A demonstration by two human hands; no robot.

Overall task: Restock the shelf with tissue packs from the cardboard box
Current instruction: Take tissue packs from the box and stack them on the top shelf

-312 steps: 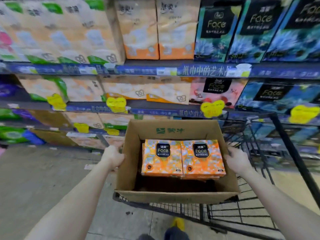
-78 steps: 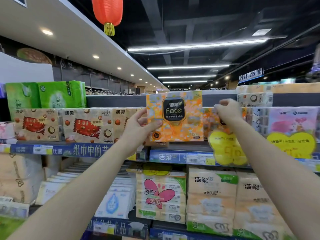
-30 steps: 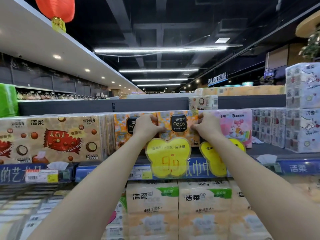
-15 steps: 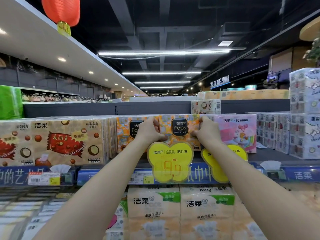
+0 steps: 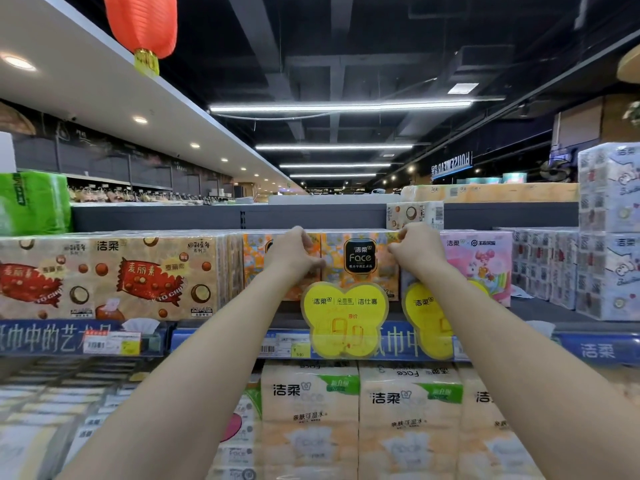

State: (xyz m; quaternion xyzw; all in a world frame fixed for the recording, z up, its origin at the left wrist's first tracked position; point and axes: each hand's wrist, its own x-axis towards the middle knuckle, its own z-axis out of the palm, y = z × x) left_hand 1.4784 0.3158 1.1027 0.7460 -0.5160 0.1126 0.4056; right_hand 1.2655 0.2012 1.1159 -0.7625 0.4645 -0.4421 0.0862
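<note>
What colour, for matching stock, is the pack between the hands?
Pack: orange-yellow patchwork, black label; head view.

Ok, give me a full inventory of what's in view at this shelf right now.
Orange patterned Face tissue packs: two, orange, top shelf centre.
Brown chocolate-print tissue packs: two, brown-red, top shelf left.
Pink cartoon tissue pack: one, pink, right of the orange ones.
White cartoon-print packs: several, white-blue, far right.
Green pack: one, green, far left.
Yellow butterfly-shaped price tags: two, yellow, shelf edge.
Cream tissue packs: at least three, cream-green, lower shelf.
Red paper lantern: one, red, overhead left.
Left hand: gripping the right orange pack's left edge.
Right hand: gripping its upper right corner.
</note>
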